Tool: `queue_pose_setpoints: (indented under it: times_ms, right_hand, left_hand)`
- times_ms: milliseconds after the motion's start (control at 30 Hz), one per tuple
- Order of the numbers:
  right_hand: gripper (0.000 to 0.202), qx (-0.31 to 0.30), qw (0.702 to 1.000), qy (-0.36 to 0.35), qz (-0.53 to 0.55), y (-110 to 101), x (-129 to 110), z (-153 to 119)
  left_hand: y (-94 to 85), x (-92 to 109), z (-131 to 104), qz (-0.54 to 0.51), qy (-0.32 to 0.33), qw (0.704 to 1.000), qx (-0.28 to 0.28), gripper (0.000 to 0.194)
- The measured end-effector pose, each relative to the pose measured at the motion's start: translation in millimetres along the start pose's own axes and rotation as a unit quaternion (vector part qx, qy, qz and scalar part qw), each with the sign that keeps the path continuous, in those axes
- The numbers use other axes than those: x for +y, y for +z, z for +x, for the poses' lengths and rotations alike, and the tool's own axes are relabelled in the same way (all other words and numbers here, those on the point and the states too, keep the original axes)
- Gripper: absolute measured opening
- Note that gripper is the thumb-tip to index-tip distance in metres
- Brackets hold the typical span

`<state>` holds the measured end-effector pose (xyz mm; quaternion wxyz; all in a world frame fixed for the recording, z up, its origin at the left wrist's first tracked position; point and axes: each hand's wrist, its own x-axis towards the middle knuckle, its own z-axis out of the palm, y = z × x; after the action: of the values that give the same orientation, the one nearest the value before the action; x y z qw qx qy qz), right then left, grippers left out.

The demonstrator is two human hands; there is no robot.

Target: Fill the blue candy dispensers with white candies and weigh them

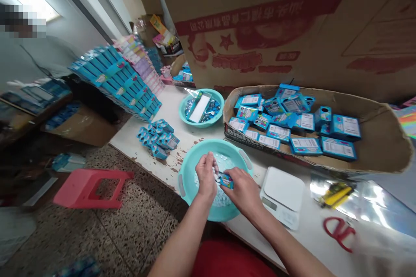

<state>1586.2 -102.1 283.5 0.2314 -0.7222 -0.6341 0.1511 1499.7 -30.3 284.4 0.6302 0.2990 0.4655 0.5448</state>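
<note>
Over a turquoise basin point(191, 156) my two hands are close together. My left hand point(207, 174) is closed around some small white candies point(216, 174), its fingers curled. My right hand point(242, 188) grips a small blue box point(226, 180), whose end points toward the left hand. More white candies point(221, 199) lie loose in the bottom of the basin. Left of the basin several small blue boxes point(157, 136) stand in a cluster on the table.
A cut-down carton point(380, 151) holds many blue boxes. A white scale point(282, 194), red-handled scissors point(339, 233) and a yellow cutter point(338, 194) lie to the right. Behind stands a second basin point(185, 119). Stacked blue packs point(120, 82) rise at the left; a red stool point(84, 188) is on the floor.
</note>
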Motion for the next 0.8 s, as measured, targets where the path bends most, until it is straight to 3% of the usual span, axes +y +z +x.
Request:
queue_pose_setpoints:
  times_ms: [167,333,600,800]
  right_hand:
    - [0.025,0.046,0.997,-0.042,0.041,3,-1,-3]
    - [0.027,0.03,0.997,0.007,0.075,10,0,0]
    - [0.027,0.017,0.996,0.037,0.082,18,-8,4]
    - [0.027,0.046,0.988,0.041,0.144,8,-2,-2]
  left_hand:
    - [-7.0,7,2,-0.003,-0.005,1.0,-0.011,0.043]
    - [-10.4,5,9,-0.016,-0.016,1.0,0.018,0.048]
    - [-12.3,2,7,-0.01,0.007,1.0,0.004,0.043]
    - [-5.3,17,8,-0.052,-0.041,0.997,-0.026,0.043]
